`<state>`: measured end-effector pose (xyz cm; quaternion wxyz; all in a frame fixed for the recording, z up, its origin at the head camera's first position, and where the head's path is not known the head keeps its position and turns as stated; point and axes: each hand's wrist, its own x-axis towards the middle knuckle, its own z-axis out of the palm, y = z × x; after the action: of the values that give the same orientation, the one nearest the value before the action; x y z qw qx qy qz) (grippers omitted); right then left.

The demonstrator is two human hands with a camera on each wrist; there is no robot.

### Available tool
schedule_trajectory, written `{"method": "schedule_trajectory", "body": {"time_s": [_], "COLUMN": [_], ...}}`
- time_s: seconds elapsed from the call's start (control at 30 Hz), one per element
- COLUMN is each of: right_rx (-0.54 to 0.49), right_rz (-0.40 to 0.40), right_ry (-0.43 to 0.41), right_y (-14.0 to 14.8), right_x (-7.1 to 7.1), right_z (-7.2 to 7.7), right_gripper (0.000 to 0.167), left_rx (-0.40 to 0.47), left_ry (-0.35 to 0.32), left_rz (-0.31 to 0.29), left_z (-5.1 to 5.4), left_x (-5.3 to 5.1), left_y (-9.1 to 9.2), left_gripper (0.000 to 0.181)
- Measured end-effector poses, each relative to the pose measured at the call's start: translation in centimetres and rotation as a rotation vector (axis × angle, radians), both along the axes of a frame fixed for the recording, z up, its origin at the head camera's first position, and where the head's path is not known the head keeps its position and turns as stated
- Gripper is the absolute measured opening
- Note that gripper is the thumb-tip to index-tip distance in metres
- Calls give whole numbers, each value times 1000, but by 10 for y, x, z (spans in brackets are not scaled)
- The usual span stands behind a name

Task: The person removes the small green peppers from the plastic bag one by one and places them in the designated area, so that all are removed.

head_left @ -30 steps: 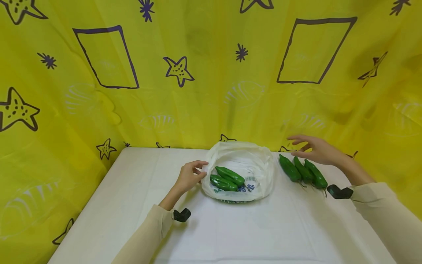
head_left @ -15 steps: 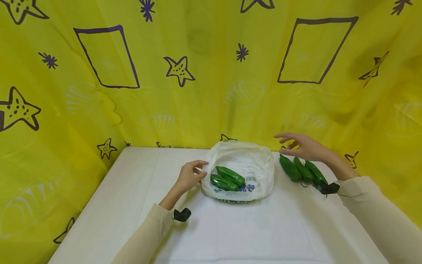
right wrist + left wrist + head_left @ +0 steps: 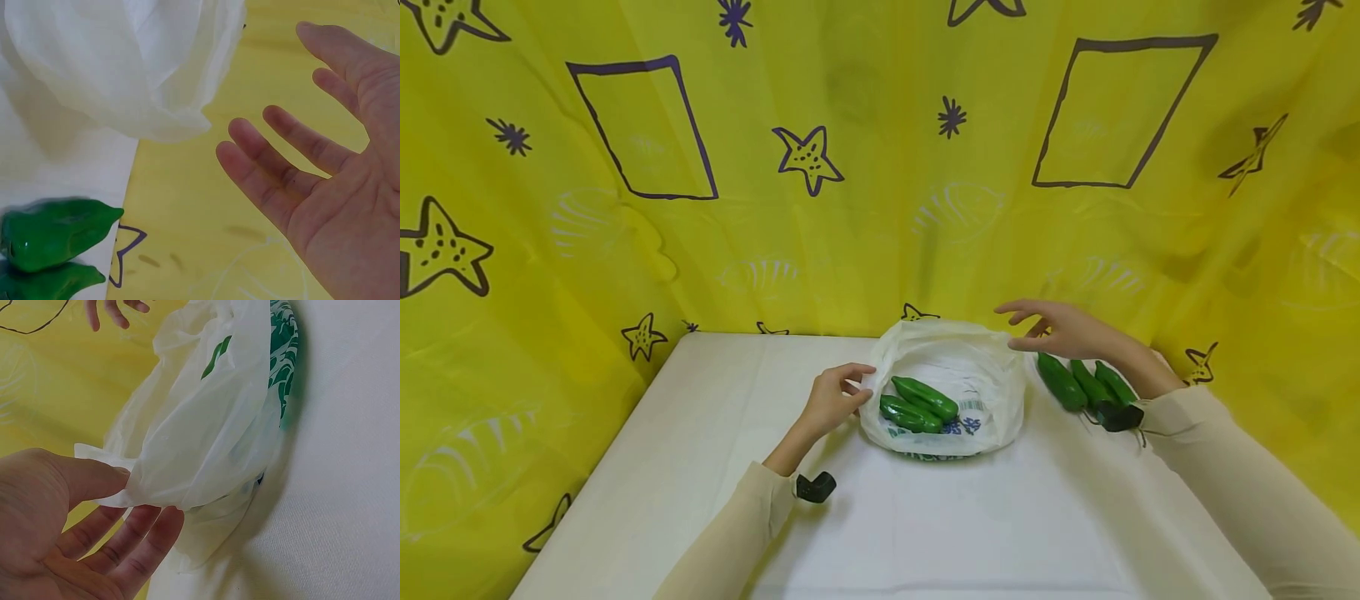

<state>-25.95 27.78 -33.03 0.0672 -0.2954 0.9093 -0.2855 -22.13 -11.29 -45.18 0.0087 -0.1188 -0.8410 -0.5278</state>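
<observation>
A white translucent plastic bag [image 3: 1011, 408] stands with its mouth spread wide in the head view. Two green peppers [image 3: 927, 398] lie inside it. My left hand [image 3: 832, 400] pinches the bag's left rim; in the left wrist view the thumb presses the thin plastic [image 3: 194, 444] against the fingers. Above the bag's right rim hovers my right hand [image 3: 1063, 330], fingers spread and holding nothing. The right wrist view shows a gap between this hand [image 3: 331, 156] and the bag [image 3: 94, 69]. Three more green peppers [image 3: 1060, 383] lie side by side right of the bag, partly below my right forearm.
A white cloth [image 3: 985, 525] covers the table. Directly behind the table's back edge hangs a yellow curtain [image 3: 880, 242] printed with stars, and it also runs along both sides. Each wrist carries a small black camera [image 3: 816, 487].
My right hand has moved left, from above the loose peppers to the bag's right rim. The left hand keeps its pinch on the bag, and the peppers have not moved.
</observation>
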Motion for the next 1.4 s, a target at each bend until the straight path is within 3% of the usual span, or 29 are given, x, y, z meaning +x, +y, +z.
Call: {"method": "schedule_trajectory", "body": {"time_s": [0.23,0.43,0.87,1.17,1.4], "right_rx": [-19,-59,-109,-123,-86], "right_rz": [48,99,158,146,168], "right_ry": [-10,-41,-237,-480,-513], "right_y": [-17,-31,-61,-78,-87], "right_x": [-2,-6,-11,-19,-23], "right_z": [-3,-15,-37,-51,-64], "right_gripper": [56,55,50,49,44], "left_rx": [-3,0,4,2,-3], "left_ry": [-1,-3,5,0,-3], "left_rz": [3,8,8,13,16], "left_z": [1,0,-1,-2,0], "left_x": [1,1,2,3,4], "left_y": [0,0,-1,-1,0], "left_gripper": [35,34,35,35,35]}}
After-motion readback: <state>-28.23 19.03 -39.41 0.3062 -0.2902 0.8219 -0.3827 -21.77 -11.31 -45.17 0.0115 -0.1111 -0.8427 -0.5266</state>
